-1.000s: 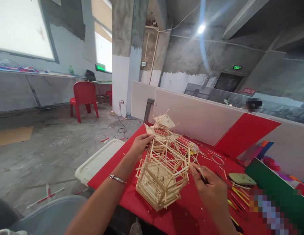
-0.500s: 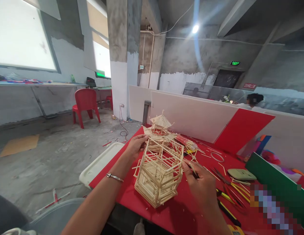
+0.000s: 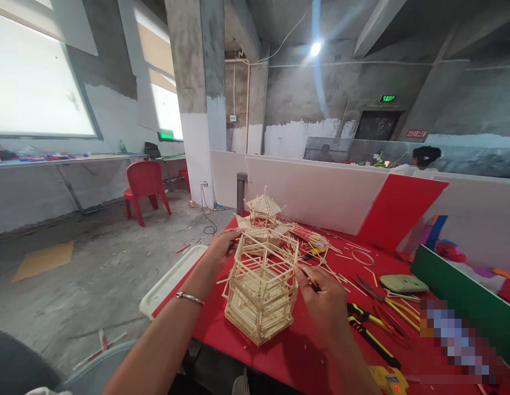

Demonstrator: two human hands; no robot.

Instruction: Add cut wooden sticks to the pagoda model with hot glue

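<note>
One stick frame (image 3: 261,299): left hand (image 3: 225,245) pinches far-left rim, right hand (image 3: 324,291) pinches right rim. Apparent step: positioning; next move calls for light, even grip.

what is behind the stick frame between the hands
Behind the stick frame stands a stick tower with a pointed top, and behind that a white board. The frame covers much of the tower's lower part, so its base can't be made out.
</note>
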